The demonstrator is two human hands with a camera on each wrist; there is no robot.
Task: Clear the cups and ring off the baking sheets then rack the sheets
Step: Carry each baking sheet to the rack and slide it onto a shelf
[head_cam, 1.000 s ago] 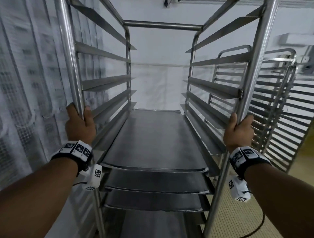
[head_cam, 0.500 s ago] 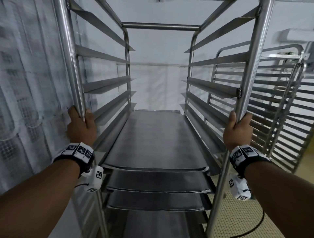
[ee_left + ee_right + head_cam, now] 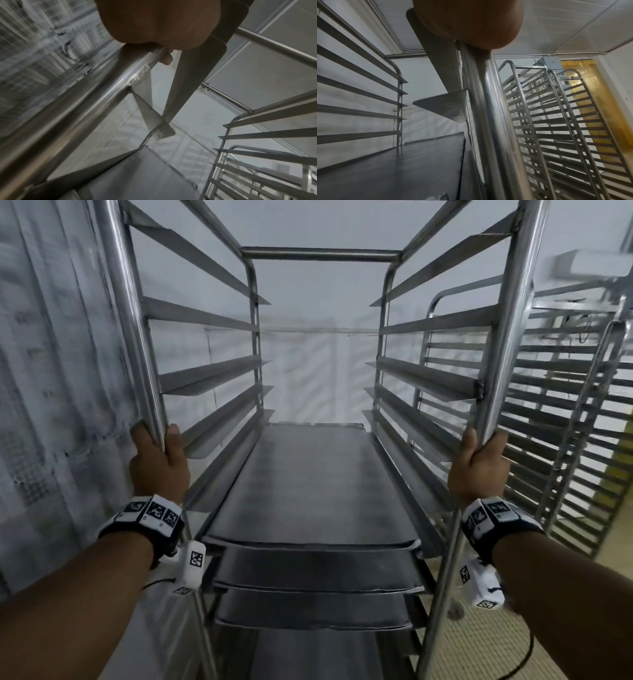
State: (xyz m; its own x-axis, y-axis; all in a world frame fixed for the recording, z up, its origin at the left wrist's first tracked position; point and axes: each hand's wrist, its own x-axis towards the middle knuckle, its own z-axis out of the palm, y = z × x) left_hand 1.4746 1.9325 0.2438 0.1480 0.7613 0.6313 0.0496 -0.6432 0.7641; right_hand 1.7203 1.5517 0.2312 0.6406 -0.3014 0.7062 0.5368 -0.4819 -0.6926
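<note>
Both hands are gripping the rack (image 3: 322, 254), one on each near upright. Left hand (image 3: 159, 463) is wrapping the near-left post (image 3: 137, 337), thumb on the inner side and fingers curling round the outer side; the left wrist view is showing the same post (image 3: 72, 108) running out from under the fist (image 3: 154, 23). Right hand (image 3: 479, 467) is clasping the near-right post (image 3: 503, 337) at about the same height, and the right wrist view is showing that post (image 3: 486, 108) passing under the palm (image 3: 471, 23)

Baking sheets are sitting in the rack on the side runners, stacked one level above another: top sheet (image 3: 308, 484) just below hand height, second sheet (image 3: 318, 570) and third sheet (image 3: 315, 611) under it, a fourth one (image 3: 308, 655) partly showing at the bottom edge. Top sheet surface is looking bare. Runners above hand height are carrying nothing

Second rack (image 3: 565, 405) is standing just right of this one, a third beside it in the right wrist view (image 3: 573, 121). Mesh-patterned plastic curtain (image 3: 51, 405) is hanging at left, white wall (image 3: 318, 364) at the far end, tiled floor (image 3: 479, 645) at lower right
</note>
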